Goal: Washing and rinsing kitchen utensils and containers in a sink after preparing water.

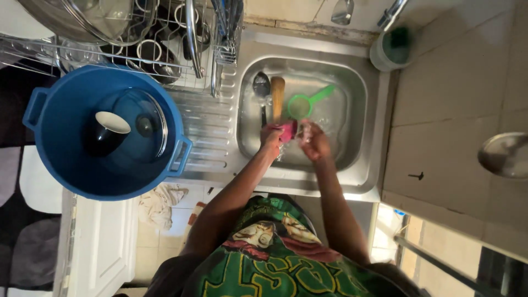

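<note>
beside the drainboard, a round blue plastic tub [66, 165] holds a dark mug [104, 133] and glass lid [144, 124]; in the stainless steel sink [360, 132], left hand [270, 135] grips a pink sponge cloth [288, 130], right hand [313, 140] closed on something unclear, over the basin so water drains.

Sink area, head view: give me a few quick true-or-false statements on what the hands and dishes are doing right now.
1. The left hand holds a pink cloth. True.
2. The right hand rests on the blue tub. False: it is over the sink, beside the cloth.
3. A green strainer lies in the sink. True.
4. The blue tub holds nothing. False: a dark mug and a glass lid sit in it.
5. A wooden utensil lies in the sink. True.
</note>
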